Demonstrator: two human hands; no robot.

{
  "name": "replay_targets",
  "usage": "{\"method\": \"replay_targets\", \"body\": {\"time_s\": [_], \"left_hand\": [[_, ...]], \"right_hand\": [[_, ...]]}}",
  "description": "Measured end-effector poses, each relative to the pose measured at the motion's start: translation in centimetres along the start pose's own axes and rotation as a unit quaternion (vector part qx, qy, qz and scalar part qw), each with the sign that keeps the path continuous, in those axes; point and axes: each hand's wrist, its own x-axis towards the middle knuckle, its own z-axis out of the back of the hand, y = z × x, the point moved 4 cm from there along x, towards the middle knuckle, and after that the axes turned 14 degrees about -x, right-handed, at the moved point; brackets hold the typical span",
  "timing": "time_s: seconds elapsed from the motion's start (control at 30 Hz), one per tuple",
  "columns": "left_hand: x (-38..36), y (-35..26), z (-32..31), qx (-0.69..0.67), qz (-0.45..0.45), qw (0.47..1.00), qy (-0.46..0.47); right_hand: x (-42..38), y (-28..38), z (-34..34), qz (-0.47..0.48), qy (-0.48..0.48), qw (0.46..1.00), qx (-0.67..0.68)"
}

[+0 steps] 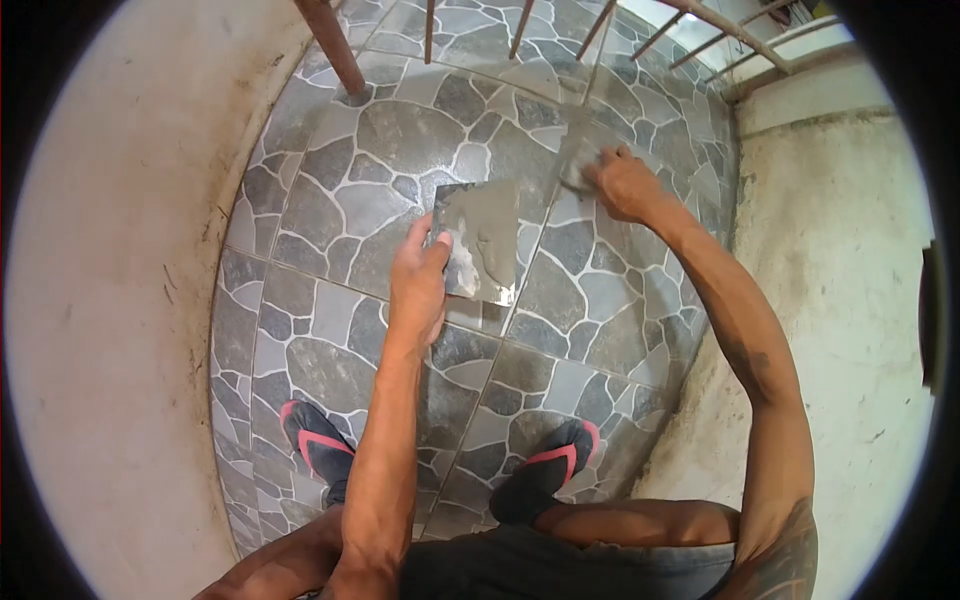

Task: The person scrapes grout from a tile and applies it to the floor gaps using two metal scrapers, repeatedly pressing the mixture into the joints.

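My left hand [420, 275] grips the left edge of a flat square plate [480, 243] that carries grey paste. The thumb lies on top of the plate, which is held above the tiled floor [410, 140]. Farther forward and to the right, my right hand [625, 185] is closed, low over a joint between the stone-patterned tiles. Something greyish and blurred shows at its fingertips; I cannot make out what it is. Grey smears lie on the tiles around that hand.
A pale wall [130, 250] rises on the left and another [830, 300] on the right. Rusty metal bars [330, 50] cross the far end. My feet, in dark socks and pink-strapped sandals [320, 440], stand on the tiles near me.
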Motion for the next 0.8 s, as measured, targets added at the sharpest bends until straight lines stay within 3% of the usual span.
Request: {"method": "replay_targets", "body": {"time_s": [0.1,0.13,0.2,0.3,0.4,0.6,0.8], "left_hand": [[0.4,0.2,0.4,-0.008,-0.003,1.0,0.005],[0.6,0.1,0.7,-0.01,-0.005,1.0,0.008],[0.4,0.0,1.1,0.004,-0.003,1.0,-0.012],[0.3,0.6,0.8,-0.015,0.019,0.998,-0.049],[0.5,1.1,-0.4,-0.074,0.03,0.995,-0.065],[0.3,0.5,-3.7,-0.13,0.018,0.991,-0.028],[-0.3,0.2,-5.3,-0.146,-0.021,0.989,-0.01]], "right_hand": [[-1.0,-2.0,2.5,0.044,-0.04,0.987,0.152],[-1.2,-2.6,4.0,-0.004,-0.002,0.961,0.276],[-3.1,-2.1,7.2,-0.095,0.08,0.853,0.508],[-5.3,-0.3,11.1,-0.065,0.026,0.85,0.522],[-7.1,2.4,13.2,-0.098,-0.021,0.837,0.537],[-8.9,7.8,15.1,0.092,-0.306,0.896,0.307],[-10.8,9.1,13.7,0.067,-0.31,0.934,0.164]]}}
